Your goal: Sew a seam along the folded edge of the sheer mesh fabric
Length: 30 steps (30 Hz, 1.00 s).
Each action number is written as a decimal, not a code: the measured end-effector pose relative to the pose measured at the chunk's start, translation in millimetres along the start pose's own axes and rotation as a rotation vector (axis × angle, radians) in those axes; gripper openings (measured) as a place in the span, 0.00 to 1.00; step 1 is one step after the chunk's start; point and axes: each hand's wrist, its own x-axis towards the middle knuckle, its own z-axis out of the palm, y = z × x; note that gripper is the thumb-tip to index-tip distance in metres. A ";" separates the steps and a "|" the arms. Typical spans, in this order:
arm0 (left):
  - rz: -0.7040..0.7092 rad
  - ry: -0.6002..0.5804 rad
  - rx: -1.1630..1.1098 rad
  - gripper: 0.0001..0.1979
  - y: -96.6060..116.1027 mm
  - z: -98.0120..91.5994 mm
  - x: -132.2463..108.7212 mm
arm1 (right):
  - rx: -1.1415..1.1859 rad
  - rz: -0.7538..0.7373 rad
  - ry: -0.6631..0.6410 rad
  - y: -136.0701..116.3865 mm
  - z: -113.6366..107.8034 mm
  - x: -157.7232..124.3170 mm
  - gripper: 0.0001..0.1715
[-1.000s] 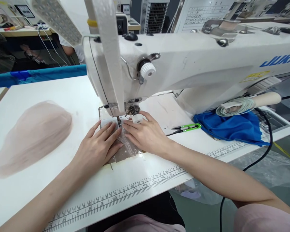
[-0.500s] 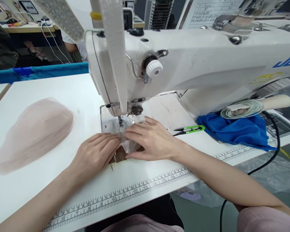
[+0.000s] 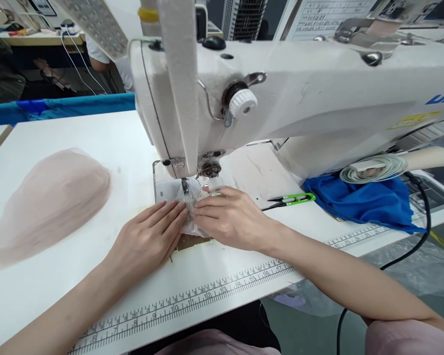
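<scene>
A small piece of sheer whitish fabric [image 3: 191,228] lies under the presser foot [image 3: 185,186] of a white sewing machine [image 3: 299,88]. To the left of the foot, my left hand [image 3: 150,229] lies flat with its fingers stretched out, their tips at the fabric's left edge. My right hand [image 3: 237,217] is on the other side, its fingers bent and pressed together on the fabric's right edge; its thumb is hidden. Both sets of fingertips are close to the foot. A larger sheer pale pink fabric piece [image 3: 55,202] rests on the table at the left.
Green-handled thread snips [image 3: 296,198] lie right of my right hand, beside a blue cloth [image 3: 366,202] with a coil of pale tape [image 3: 373,167] over it. A printed ruler [image 3: 177,306] runs along the table's front edge. Another person's arm [image 3: 98,61] shows behind.
The sheer fabric under the foot is now laid flatter and turned. My right thumb has tucked out of sight, and my left fingers have spread slightly flatter beside the foot.
</scene>
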 end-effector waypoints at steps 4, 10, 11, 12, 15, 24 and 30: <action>0.000 -0.010 -0.002 0.15 -1.4 1.5 -0.4 | -0.005 0.010 -0.008 -0.3 0.6 -0.3 0.16; -0.025 -0.001 0.003 0.15 -4.2 4.5 -0.9 | -0.010 0.029 -0.045 1.9 1.9 -0.7 0.16; -0.029 0.001 0.004 0.15 -5.0 5.1 -0.8 | -0.015 0.029 -0.044 2.5 2.6 -0.4 0.16; -0.037 0.001 0.005 0.15 -5.8 5.7 -0.6 | -0.020 0.031 -0.042 3.0 3.4 0.0 0.16; -0.061 0.000 -0.006 0.16 -7.1 6.4 0.0 | -0.040 0.035 -0.021 4.2 6.5 0.9 0.15; -0.007 0.008 -0.049 0.16 0.5 0.4 -3.2 | -0.057 0.026 -0.001 1.3 8.1 -2.3 0.15; -0.044 -0.006 -0.062 0.16 -5.4 4.2 -2.5 | -0.097 0.021 0.036 1.1 9.0 -0.4 0.15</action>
